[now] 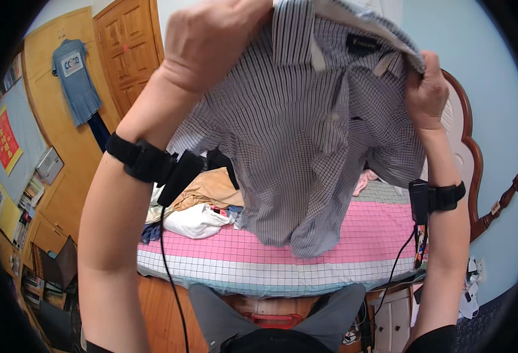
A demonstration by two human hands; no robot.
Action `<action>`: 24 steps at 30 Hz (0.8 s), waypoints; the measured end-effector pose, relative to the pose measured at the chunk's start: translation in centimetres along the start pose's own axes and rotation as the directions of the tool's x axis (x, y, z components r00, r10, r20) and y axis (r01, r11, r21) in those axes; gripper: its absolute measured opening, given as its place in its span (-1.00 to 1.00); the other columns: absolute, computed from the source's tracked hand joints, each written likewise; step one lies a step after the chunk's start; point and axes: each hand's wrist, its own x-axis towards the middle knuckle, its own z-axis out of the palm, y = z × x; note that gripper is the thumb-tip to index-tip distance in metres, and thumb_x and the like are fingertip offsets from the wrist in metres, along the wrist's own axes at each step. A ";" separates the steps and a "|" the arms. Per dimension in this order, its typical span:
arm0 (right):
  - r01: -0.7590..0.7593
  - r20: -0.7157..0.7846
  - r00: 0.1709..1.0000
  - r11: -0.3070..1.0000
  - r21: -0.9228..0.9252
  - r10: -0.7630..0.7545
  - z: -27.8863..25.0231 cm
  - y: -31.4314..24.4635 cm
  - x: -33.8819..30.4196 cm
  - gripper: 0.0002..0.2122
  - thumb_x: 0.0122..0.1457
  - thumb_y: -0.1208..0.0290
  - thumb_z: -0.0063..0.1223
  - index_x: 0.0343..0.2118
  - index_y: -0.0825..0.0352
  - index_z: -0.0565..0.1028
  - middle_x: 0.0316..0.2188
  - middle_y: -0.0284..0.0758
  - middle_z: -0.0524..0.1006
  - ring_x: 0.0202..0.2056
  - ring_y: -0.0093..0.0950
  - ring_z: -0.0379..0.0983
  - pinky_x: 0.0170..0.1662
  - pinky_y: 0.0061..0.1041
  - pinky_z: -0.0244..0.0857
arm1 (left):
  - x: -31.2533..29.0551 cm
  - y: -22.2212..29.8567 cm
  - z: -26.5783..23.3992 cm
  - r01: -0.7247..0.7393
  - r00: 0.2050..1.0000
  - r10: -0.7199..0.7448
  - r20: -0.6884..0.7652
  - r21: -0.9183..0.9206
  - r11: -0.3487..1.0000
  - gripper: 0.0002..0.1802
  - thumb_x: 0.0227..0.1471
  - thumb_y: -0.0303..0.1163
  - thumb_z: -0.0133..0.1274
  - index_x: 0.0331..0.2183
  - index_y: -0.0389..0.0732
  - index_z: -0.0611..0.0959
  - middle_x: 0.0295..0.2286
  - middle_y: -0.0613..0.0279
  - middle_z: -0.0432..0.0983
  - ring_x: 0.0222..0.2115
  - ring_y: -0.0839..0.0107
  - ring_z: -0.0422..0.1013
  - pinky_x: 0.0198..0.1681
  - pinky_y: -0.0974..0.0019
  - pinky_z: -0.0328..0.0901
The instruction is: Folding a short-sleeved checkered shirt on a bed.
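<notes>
Shirt [288, 141], striped and crumpled, hangs over the bed [370, 229], raised by its collar end between both hands. The right hand [429, 94] pinches cloth near the collar's right end, fingers curled in; the left hand [206, 44] is curled at the left, its fingertips hidden, so their exact hold cannot be told, though the hanging cloth suggests a grip. A loose pinch could let one side drop, and a low swing could drag the hem across the clothes pile [197, 222] to the left. The cables [166, 253] below the wristbands [126, 154] might snag the cloth. The shirt blocks much of the far bed; the headboard [466, 126] stands at the right.
</notes>
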 end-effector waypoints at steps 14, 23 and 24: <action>0.041 0.419 0.907 0.999 0.019 -0.045 -8.7 6.9 -5.3 -0.77 0.13 0.62 0.00 -0.14 0.32 0.50 -0.31 -0.12 0.57 -0.30 -0.14 0.53 -0.22 -0.31 0.38 | -8.6 8.9 -2.2 0.616 0.702 -0.033 0.712 -0.583 0.531 -0.91 0.12 -0.52 0.07 -0.37 -0.36 0.52 -0.50 0.07 0.43 -0.46 0.24 0.43 -0.36 0.26 0.31; -0.367 0.507 0.847 0.866 0.339 0.161 -12.1 8.1 -2.7 -0.79 0.30 0.56 -0.05 -0.03 0.41 0.47 -0.24 -0.41 0.53 -0.16 -0.63 0.38 -0.02 -0.63 0.24 | -3.8 7.4 -3.1 0.480 0.877 -0.255 0.407 -0.759 0.441 -0.75 0.21 -0.28 0.12 -0.33 -0.28 0.50 -0.63 0.30 0.27 -0.62 0.53 0.17 -0.56 0.40 0.18; -0.395 0.612 0.783 0.845 0.359 0.106 -12.6 8.1 -2.6 -0.82 0.30 0.55 -0.05 -0.07 0.40 0.48 -0.28 -0.42 0.51 -0.17 -0.64 0.36 -0.01 -0.62 0.24 | -3.9 5.3 -3.6 0.350 0.923 -0.087 0.376 -0.719 0.601 -0.70 0.14 -0.25 0.21 -0.32 -0.27 0.51 -0.62 0.22 0.34 -0.63 0.47 0.25 -0.55 0.39 0.22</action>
